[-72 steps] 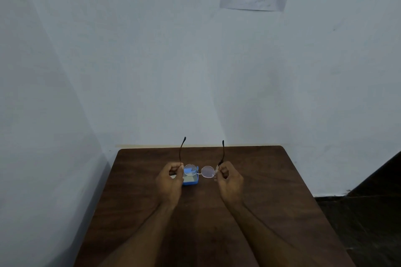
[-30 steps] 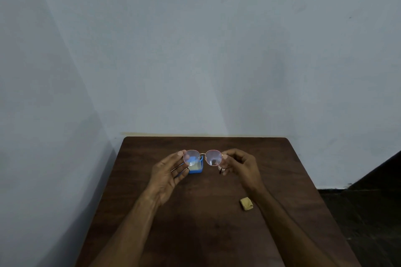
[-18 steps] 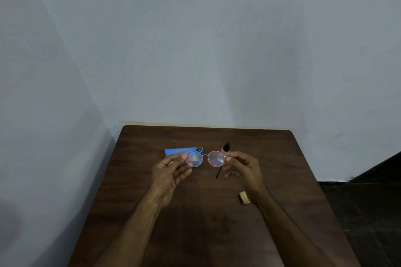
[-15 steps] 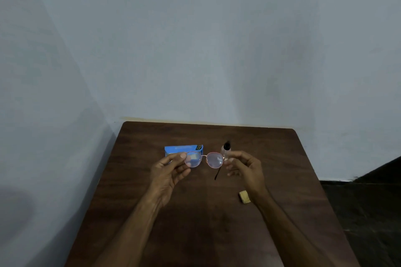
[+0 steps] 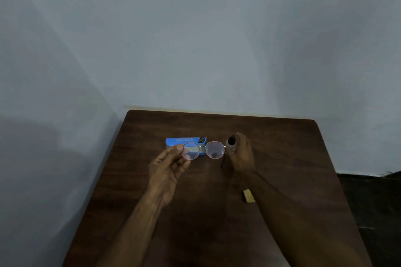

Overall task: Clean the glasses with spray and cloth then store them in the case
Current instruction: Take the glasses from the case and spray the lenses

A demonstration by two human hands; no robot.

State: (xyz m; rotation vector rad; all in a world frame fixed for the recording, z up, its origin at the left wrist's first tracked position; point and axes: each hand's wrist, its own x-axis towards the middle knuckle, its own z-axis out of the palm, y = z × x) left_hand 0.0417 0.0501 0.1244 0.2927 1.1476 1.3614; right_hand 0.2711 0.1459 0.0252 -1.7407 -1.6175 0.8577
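Observation:
My left hand [image 5: 167, 171] pinches the left rim of thin pink-rimmed round glasses [image 5: 202, 150] and holds them above the table. One temple hangs down at their right end. Behind them a blue glasses case [image 5: 173, 142] lies flat on the table. Just right of the glasses stands a small clear spray bottle with a black cap [image 5: 230, 145]. My right hand [image 5: 242, 155] is against the bottle's right side, with its fingers curled round the bottle. A small folded yellow cloth [image 5: 248, 196] lies on the table beside my right forearm.
The dark wooden table [image 5: 293, 158] stands in a corner, with pale walls behind it and to its left. Dark floor shows past the table's right edge.
My right hand has let go of the glasses' right end and moved right onto the spray bottle. The left hand alone now holds the glasses. The view has tilted down.

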